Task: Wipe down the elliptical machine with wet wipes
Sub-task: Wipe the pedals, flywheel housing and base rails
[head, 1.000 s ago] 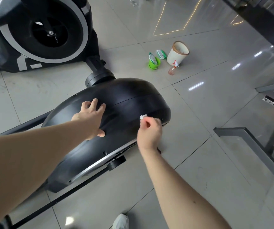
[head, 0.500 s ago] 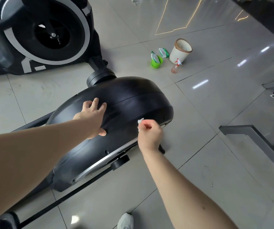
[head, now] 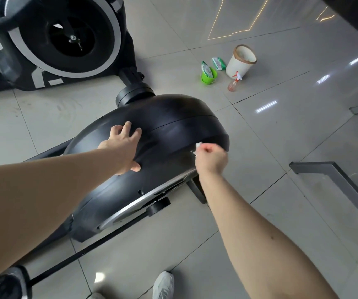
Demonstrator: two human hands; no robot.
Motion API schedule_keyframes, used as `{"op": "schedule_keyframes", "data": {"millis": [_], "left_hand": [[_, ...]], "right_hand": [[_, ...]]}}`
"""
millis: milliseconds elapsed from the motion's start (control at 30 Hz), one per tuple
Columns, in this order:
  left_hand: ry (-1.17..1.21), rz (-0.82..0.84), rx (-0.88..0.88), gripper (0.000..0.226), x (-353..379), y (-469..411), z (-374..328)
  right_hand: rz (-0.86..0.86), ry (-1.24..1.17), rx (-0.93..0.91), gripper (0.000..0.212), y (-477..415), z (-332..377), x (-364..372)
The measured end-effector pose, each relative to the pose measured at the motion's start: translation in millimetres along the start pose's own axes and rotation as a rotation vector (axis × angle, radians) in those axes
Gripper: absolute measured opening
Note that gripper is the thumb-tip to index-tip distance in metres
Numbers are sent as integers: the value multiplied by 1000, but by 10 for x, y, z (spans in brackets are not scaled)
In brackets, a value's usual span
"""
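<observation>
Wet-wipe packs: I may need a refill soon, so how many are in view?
2. One wet-wipe pack stands in the small green bucket; the other pack lies on the floor beside the white bin. More may be hidden inside either.

A single wide-angle camera sits on the person's head and looks forward and steeply down. Both forearms come in from the lower edge and loom large there. The left hand [head: 123,147] and the right hand [head: 211,159], with its wipe [head: 198,145], meet the elliptical [head: 173,117] at mid-frame, close to the lens and within arm's reach. A white shoe [head: 163,284] at the bottom edge shows the view tips almost to the person's feet. Farther off, toward the top, lie the tiled floor [head: 281,130], a second machine [head: 66,39] at upper left and a bin [head: 240,60] at upper right.
</observation>
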State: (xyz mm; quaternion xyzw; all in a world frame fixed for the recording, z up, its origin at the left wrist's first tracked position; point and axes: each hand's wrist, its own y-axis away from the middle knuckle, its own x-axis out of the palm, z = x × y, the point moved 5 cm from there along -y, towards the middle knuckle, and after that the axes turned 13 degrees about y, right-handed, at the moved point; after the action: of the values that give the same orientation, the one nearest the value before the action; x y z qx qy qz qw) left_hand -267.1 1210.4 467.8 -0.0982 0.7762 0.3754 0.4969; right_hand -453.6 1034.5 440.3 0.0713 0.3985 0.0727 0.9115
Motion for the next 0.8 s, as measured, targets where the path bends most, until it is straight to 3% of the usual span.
{"op": "schedule_keyframes", "data": {"millis": [100, 233, 400, 467, 600, 633, 700, 800], "left_hand": [[-18, -9, -6, 116, 6, -9, 17], [5, -8, -2, 115, 5, -4, 20], [9, -16, -5, 115, 6, 0, 19], [15, -14, 3, 115, 6, 1, 27], [32, -21, 14, 115, 16, 6, 22], [34, -26, 13, 115, 14, 4, 28], [49, -31, 12, 114, 2, 2, 41], [51, -42, 24, 114, 6, 4, 67]], "right_hand": [[-53, 56, -84, 12, 164, 74, -10], [206, 94, -364, 14, 639, 122, 81], [-24, 70, -85, 23, -122, 134, -71], [-41, 85, -153, 16, 106, 157, -12], [326, 59, -437, 16, 864, 215, 135], [337, 56, -462, 16, 828, 241, 125], [197, 29, -411, 15, 492, 267, 67], [-54, 18, -180, 11, -70, 166, -64]]}}
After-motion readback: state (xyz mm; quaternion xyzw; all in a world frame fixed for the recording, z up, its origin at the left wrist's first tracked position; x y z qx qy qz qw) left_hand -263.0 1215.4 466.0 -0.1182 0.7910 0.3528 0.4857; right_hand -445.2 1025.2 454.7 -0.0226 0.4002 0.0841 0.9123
